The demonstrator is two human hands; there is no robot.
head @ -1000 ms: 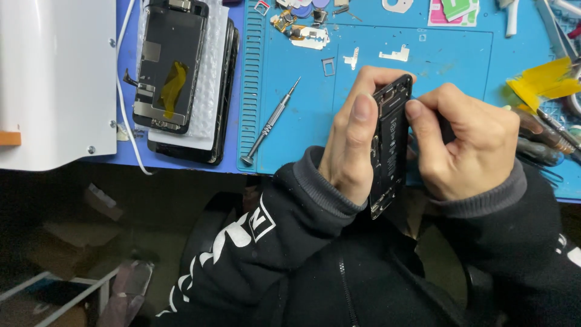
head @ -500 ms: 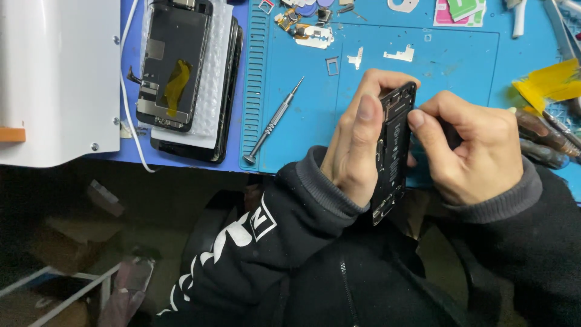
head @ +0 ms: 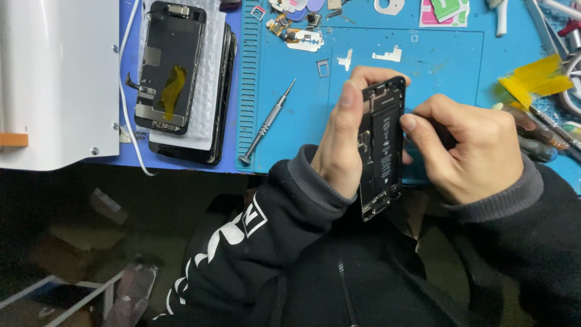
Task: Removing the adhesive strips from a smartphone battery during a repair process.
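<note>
My left hand (head: 342, 142) grips an opened black phone body (head: 383, 148), held upright on edge above the near edge of a blue work mat (head: 436, 66). The phone's battery and inner parts face me. My right hand (head: 466, 148) presses against the phone's right side, with its thumb on the battery face and its fingers curled behind the frame. Whether the right hand holds a small tool is hidden.
A screwdriver (head: 266, 124) lies on the mat's left part. Left of it, a detached phone screen (head: 166, 66) rests on white bubble wrap over another phone. A white box (head: 57, 79) stands far left. Small parts, yellow tape (head: 532, 79) and tools line the far and right edges.
The phone has been turned slightly, its inside now faces me more squarely. My right thumb has slid onto the battery face. Both hands stay in about the same place.
</note>
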